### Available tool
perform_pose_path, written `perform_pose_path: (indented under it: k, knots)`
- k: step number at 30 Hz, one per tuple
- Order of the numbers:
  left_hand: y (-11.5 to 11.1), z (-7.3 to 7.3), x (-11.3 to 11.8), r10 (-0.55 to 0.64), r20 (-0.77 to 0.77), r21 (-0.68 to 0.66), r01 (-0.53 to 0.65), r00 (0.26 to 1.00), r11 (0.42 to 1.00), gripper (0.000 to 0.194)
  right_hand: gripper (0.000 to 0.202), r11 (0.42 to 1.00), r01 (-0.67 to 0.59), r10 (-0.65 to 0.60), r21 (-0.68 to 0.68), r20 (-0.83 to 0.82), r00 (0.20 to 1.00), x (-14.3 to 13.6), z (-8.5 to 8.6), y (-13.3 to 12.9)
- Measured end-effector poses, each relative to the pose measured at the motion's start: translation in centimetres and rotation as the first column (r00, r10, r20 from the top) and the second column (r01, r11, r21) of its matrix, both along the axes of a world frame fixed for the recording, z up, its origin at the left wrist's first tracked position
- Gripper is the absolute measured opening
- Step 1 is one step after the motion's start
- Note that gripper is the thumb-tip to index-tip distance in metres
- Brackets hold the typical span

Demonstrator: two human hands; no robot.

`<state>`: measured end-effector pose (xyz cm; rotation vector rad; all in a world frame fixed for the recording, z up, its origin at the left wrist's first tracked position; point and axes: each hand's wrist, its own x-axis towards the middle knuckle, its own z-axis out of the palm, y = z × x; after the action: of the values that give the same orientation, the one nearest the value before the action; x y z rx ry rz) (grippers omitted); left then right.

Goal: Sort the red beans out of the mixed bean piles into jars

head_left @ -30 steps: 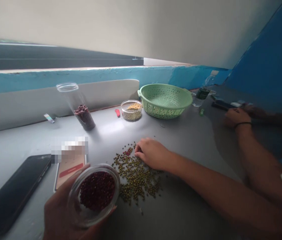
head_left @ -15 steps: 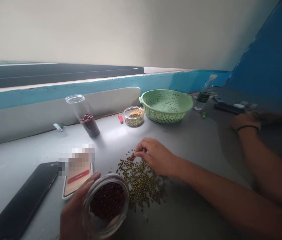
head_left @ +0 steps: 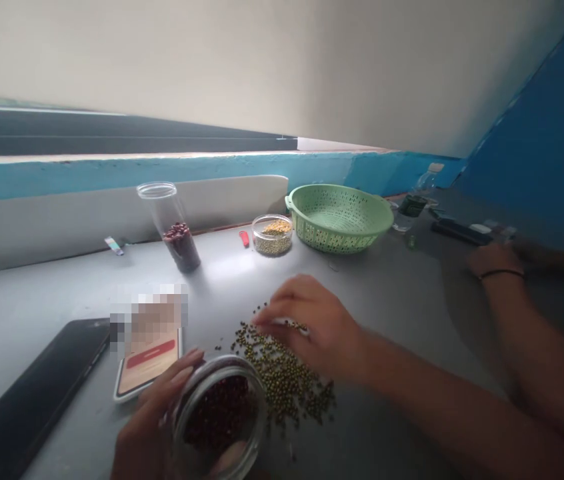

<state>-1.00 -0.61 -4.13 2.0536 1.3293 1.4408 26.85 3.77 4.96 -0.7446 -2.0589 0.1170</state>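
Presently, the right hand (head_left: 319, 320) hangs over the far edge of a loose spread of green beans (head_left: 287, 383), fingers bent, thumb lying just below them. Fingertips blurred; cannot tell whether a bean is pinched. Left hand (head_left: 149, 420) is wrapped round the side of a clear jar (head_left: 261, 417) with red beans (head_left: 227, 403) inside; jar sits left of the right hand and nearer the body, mouth facing the camera. Its base is out of sight. A phone (head_left: 149, 363) lies just beyond the left fingers; a bowl of mixed beans (head_left: 272, 245), well past the right hand.

Assessment: small round beans probably roll, so a light thumb-and-fingertip pinch from above should serve better than a sweep. Wrist best kept high, clear of the spread. Left grip best held firm, lest a tip spill the red beans among the green.
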Motion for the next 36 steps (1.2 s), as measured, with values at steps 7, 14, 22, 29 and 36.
perform_pose_path:
  k: [7, 14, 22, 29, 36]
  knots:
    - [-0.2, 1.2, 0.6, -0.058, 0.099, -0.156, 0.073, 0.993, 0.985, 0.088, 0.011, 0.89, 0.23, -0.016, -0.393, 0.478, 0.878, 1.6, -3.2, 4.1]
    - [-0.6, 1.8, 0.6, -0.066, 0.083, -0.196, 0.081, 0.994, 0.977, 0.089, 0.013, 0.859, 0.229, 0.011, -0.457, 0.465, 0.885, 1.4, -3.9, 4.5]
    - [-0.7, 2.1, 0.7, -0.046, 0.048, -0.2, 0.055, 0.998, 0.978, 0.087, 0.017, 0.889, 0.22, 0.012, -0.401, 0.502, 0.865, 1.1, -4.9, 4.6]
    - [-0.4, 2.8, 1.2, -0.069, 0.036, -0.179, 0.074, 0.997, 0.981, 0.086, 0.014, 0.876, 0.19, 0.012, -0.444, 0.412, 0.911, 1.5, -4.4, 4.5]
    - [-0.9, 2.7, 1.8, -0.003, 0.102, -0.218, 0.025, 0.995, 0.976, 0.08, 0.011, 0.955, -0.034, 0.036, -0.296, -0.001, 0.999, -0.5, 2.0, -0.7]
